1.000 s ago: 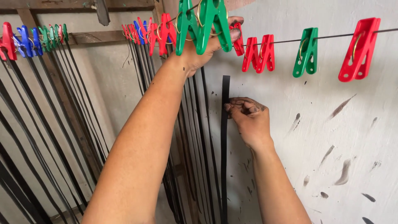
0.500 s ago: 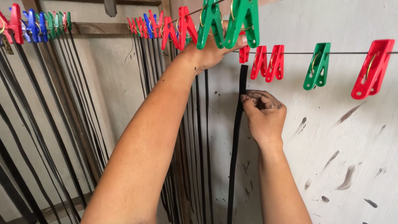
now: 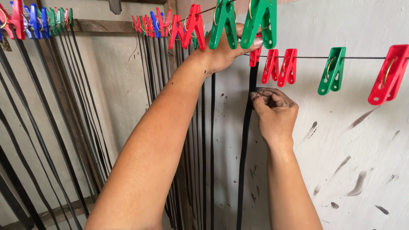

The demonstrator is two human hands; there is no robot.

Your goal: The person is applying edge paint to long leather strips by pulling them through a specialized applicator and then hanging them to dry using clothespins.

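On the far left, a bunch of pegs [image 3: 36, 19], red, blue and green, is crowding the line, and thin black strips [image 3: 51, 127] are hanging down from them across the grey wall. Further along, a second cluster of red and blue pegs [image 3: 166, 25] is gripping more dark strips [image 3: 187, 162] that are dropping straight down behind your forearm. Your left hand [image 3: 226, 51] is reaching up to the line, its fingers [image 3: 251, 42] curling around the line beside a big green peg [image 3: 260, 21]; how tightly they are closing you cannot tell, since the pegs in front are hiding them. Just beneath that hand, a red peg [image 3: 255, 55] is sitting at the top of a black strip [image 3: 245, 140], which is hanging down between your two arms. Your right hand [image 3: 275, 113], smudged dark, is pinching the strip's right edge, fingers [image 3: 262, 96] bunching narrow and holding it just below the red peg. To the right, the wire [image 3: 362, 57] is carrying two red pegs [image 3: 279, 67], a green peg [image 3: 332, 70] and another red peg [image 3: 390, 74] against the smeared white wall [image 3: 349, 162].
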